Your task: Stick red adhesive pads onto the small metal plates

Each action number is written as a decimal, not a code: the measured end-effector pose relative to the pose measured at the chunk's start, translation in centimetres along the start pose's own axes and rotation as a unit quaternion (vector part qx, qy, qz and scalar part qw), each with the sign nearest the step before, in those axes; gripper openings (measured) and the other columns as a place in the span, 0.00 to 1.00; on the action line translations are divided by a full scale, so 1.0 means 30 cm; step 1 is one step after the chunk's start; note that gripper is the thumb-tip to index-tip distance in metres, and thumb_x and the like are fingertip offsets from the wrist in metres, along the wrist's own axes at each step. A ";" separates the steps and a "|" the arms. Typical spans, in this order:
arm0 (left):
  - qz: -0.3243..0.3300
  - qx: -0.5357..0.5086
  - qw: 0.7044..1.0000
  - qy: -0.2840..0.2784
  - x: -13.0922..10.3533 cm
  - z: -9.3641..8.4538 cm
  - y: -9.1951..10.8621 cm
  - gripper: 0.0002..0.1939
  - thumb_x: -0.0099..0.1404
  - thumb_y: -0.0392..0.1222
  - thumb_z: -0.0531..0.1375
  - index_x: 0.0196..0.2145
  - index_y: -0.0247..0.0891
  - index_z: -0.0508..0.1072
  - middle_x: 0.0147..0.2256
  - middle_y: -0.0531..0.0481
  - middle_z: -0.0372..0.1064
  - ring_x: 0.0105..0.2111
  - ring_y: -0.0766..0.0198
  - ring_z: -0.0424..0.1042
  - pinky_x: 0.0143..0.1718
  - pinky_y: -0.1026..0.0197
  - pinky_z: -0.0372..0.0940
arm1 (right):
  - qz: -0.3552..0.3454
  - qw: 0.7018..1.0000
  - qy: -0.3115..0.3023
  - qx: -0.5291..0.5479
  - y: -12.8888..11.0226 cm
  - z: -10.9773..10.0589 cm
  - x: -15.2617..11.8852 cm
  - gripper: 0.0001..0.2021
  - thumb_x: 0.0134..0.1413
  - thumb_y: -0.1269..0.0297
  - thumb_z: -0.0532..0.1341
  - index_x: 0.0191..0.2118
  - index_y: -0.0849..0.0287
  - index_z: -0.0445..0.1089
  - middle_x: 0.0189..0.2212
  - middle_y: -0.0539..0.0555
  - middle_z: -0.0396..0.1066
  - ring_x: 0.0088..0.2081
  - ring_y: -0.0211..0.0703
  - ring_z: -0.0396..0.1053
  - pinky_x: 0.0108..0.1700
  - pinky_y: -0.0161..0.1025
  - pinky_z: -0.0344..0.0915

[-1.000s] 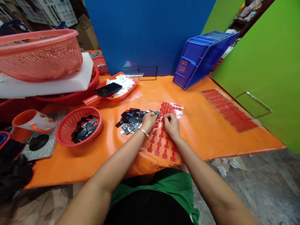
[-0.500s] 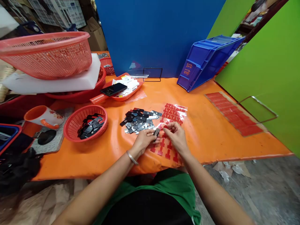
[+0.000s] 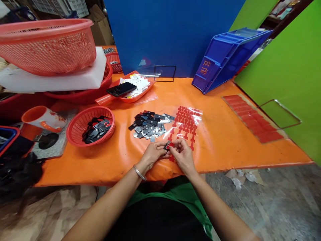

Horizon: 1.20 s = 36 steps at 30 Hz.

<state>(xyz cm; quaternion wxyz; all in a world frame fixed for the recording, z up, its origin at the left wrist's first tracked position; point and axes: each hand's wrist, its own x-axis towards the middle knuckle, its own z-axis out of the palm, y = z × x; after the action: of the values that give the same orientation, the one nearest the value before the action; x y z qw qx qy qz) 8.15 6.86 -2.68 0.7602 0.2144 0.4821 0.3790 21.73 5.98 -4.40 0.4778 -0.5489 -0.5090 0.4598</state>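
Observation:
Between my fingers is a small dark metal plate point(image 3: 166, 146), gripped by my left hand point(image 3: 153, 154). My right hand point(image 3: 184, 154) pinches a red T-shaped sticker point(image 3: 171, 145) against the plate's face. Under and behind my hands lies a clear sheet of red stickers point(image 3: 187, 120), partly hidden by my right hand. To its left is a loose pile of black and silver metal plates point(image 3: 150, 125). Farther left, a red plastic basket point(image 3: 72, 134) holds more such plates, some with red on them.
A black phone point(image 3: 122, 89) rests on a red scoop point(image 3: 101, 99) of white paper slips. An orange-and-white mug point(image 3: 45, 118) is at the left. A blue bin point(image 3: 213, 63) leans at the back, and a red sticker sheet point(image 3: 253, 117) lies on the right.
My right hand has brought a red sticker off the sheet to the plate in my left hand. Both hands are now close together, nearer the table's front edge.

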 end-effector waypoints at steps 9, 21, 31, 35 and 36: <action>0.001 -0.002 1.000 0.004 -0.002 0.001 -0.003 0.14 0.50 0.22 0.61 0.36 0.28 0.74 0.27 0.46 0.75 0.24 0.68 0.74 0.32 0.66 0.70 | -0.004 1.000 0.007 -0.015 0.026 0.010 -0.007 0.08 0.49 0.62 0.62 0.34 0.56 0.63 0.24 0.46 0.64 0.23 0.35 0.62 0.23 0.33 0.58; 0.004 0.003 1.000 0.001 -0.003 0.000 -0.003 0.16 0.50 0.22 0.60 0.39 0.27 0.74 0.29 0.45 0.76 0.25 0.67 0.75 0.34 0.64 0.70 | -0.013 0.999 0.029 -0.042 0.011 0.022 -0.011 0.07 0.48 0.64 0.61 0.33 0.57 0.63 0.24 0.46 0.62 0.22 0.34 0.58 0.23 0.32 0.58; 0.008 0.011 1.000 -0.009 0.001 -0.003 -0.011 0.17 0.50 0.23 0.60 0.40 0.27 0.74 0.28 0.46 0.75 0.28 0.66 0.75 0.36 0.65 0.70 | -0.010 0.998 0.030 -0.058 -0.003 0.023 -0.015 0.06 0.48 0.64 0.60 0.33 0.56 0.63 0.22 0.45 0.61 0.22 0.35 0.58 0.22 0.32 0.58; 0.009 0.008 1.000 -0.009 0.002 -0.005 -0.010 0.17 0.50 0.23 0.61 0.40 0.27 0.74 0.29 0.45 0.76 0.28 0.66 0.75 0.36 0.65 0.70 | -0.011 0.997 0.034 -0.065 -0.005 0.025 -0.014 0.06 0.48 0.64 0.60 0.33 0.57 0.63 0.22 0.45 0.61 0.22 0.35 0.58 0.22 0.33 0.58; 0.009 0.006 1.000 -0.010 0.001 -0.005 -0.009 0.17 0.49 0.23 0.61 0.40 0.28 0.74 0.29 0.46 0.76 0.28 0.66 0.75 0.36 0.65 0.70 | -0.013 0.997 0.035 -0.067 -0.004 0.026 -0.014 0.06 0.48 0.64 0.60 0.33 0.57 0.63 0.22 0.45 0.61 0.22 0.35 0.58 0.22 0.33 0.59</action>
<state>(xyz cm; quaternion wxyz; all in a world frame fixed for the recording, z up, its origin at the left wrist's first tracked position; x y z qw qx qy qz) 8.12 6.71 -2.96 0.7604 0.2272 0.4750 0.3803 20.92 5.62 -4.36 0.4635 -0.5887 -0.5286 0.3990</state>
